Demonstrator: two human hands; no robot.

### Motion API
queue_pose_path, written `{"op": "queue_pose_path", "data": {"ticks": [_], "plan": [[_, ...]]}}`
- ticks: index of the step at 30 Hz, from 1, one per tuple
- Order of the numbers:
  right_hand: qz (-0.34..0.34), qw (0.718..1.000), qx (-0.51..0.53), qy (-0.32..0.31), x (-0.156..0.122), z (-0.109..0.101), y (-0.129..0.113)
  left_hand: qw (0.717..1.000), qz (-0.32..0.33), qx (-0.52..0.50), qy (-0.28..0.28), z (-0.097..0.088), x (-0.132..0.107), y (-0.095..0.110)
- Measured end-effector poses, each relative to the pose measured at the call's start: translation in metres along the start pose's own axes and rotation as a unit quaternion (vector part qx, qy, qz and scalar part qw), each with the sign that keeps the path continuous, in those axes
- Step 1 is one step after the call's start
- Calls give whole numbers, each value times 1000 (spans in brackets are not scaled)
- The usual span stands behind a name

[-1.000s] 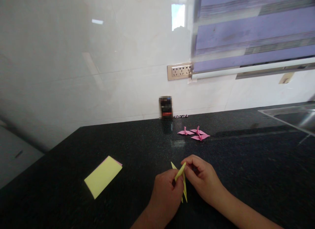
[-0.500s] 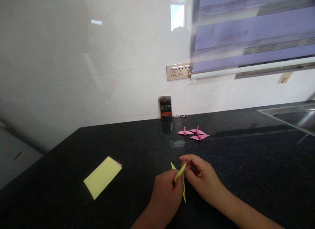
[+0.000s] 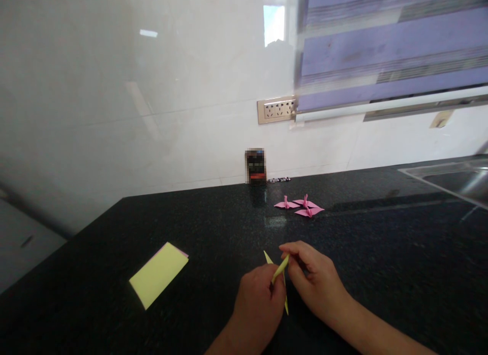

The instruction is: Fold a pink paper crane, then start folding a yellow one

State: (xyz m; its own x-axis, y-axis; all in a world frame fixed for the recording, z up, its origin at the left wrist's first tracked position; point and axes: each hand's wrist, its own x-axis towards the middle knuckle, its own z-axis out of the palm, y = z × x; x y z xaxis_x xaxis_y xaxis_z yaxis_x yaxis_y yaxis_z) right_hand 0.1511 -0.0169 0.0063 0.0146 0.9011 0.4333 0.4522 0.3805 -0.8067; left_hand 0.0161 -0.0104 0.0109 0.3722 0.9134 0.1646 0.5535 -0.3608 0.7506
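A narrow, folded yellow paper with pointed tips is held between both hands just above the black counter. My left hand is closed around its lower part. My right hand pinches one upper flap with thumb and forefinger. A second pointed tip sticks up to the left of the pinch.
A stack of yellow and pink paper sheets lies to the left. Three pink paper cranes sit farther back. A small dark box stands against the wall under a socket strip. A sink edge shows at the right.
My right thumb and forefinger have slid slightly along the yellow flap, pressing it narrower. The hands stay in the same spot.
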Motion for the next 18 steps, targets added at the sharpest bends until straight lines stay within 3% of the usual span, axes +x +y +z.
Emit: {"op": "queue_pose_path", "data": {"ticks": [3, 7, 11, 18], "plan": [[94, 991, 96, 4, 4, 0, 2, 990, -75, -119, -26, 0, 3, -2], [198, 952, 229, -52, 10, -1, 1, 910, -188, -359, -85, -1, 6, -2], [183, 936, 276, -124, 11, -1, -3, 867, -190, -451, -92, -3, 6, -1], [206, 922, 305, -120, 9, 1, -2, 864, -163, -470, -83, 0, 5, -1]]}}
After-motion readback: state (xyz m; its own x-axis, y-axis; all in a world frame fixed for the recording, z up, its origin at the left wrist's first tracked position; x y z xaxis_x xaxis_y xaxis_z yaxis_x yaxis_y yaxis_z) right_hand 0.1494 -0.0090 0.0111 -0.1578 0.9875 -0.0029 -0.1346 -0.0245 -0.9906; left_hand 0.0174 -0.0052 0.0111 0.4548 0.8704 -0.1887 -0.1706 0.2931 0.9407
